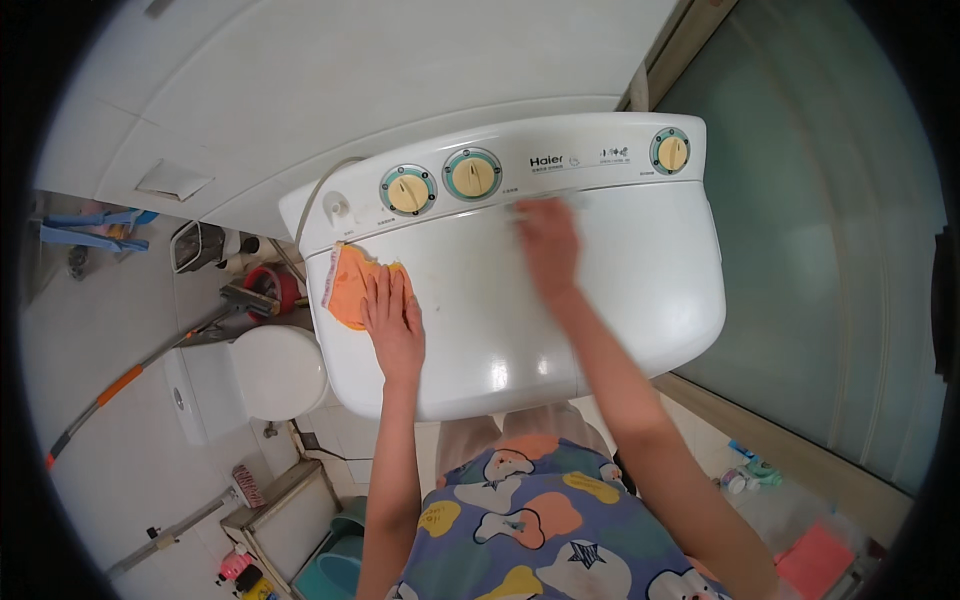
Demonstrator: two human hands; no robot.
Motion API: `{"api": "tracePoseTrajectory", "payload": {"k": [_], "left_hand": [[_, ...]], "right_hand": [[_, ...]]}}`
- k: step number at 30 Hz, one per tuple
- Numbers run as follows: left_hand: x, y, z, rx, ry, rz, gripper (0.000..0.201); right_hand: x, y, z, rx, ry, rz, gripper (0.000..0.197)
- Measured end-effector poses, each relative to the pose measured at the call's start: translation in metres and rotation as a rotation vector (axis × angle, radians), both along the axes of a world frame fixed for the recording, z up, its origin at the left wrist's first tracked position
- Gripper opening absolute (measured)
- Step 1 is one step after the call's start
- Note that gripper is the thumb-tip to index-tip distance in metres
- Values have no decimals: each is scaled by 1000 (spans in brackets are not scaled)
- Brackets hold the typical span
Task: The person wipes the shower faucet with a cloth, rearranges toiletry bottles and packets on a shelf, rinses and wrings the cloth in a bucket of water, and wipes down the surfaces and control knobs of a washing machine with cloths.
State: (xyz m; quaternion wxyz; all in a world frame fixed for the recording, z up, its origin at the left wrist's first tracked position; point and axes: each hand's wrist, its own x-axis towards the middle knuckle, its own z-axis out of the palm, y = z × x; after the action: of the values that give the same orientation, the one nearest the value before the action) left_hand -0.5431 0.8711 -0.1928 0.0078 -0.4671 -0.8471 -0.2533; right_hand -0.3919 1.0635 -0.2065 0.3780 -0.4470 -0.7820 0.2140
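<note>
A white washing machine (pixel 470 330) with a control panel along its far edge stands in front of me. My left hand (pixel 396 320) lies flat, fingers stretched, on the left part of its lid. Its fingertips rest on the edge of an orange cloth (pixel 352 288) with yellow trim and a pale band. My right hand (pixel 548 240) is over the lid's far middle, just below the panel seam, and is smeared by motion. A greyish blur shows by its fingers; whether it grips anything cannot be made out.
Three cream dials, among them the middle dial (pixel 473 175), sit on the panel. Left of the machine are a white toilet (pixel 280 372), a mop (pixel 130 375) and a red bucket (pixel 275 287). A frosted glass door (pixel 800 230) borders the right. Teal basins (pixel 340 560) stand lower left.
</note>
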Motion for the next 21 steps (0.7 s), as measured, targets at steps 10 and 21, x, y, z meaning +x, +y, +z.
{"api": "tracePoseTrajectory", "payload": {"k": [10, 21], "left_hand": [[-8, -10, -1, 94, -42, -5, 38], [-9, -10, 1, -43, -98, -36, 43]], "right_hand": [[57, 66, -6, 64, -87, -6, 30], [-49, 28, 13, -53, 123, -71, 44]]}}
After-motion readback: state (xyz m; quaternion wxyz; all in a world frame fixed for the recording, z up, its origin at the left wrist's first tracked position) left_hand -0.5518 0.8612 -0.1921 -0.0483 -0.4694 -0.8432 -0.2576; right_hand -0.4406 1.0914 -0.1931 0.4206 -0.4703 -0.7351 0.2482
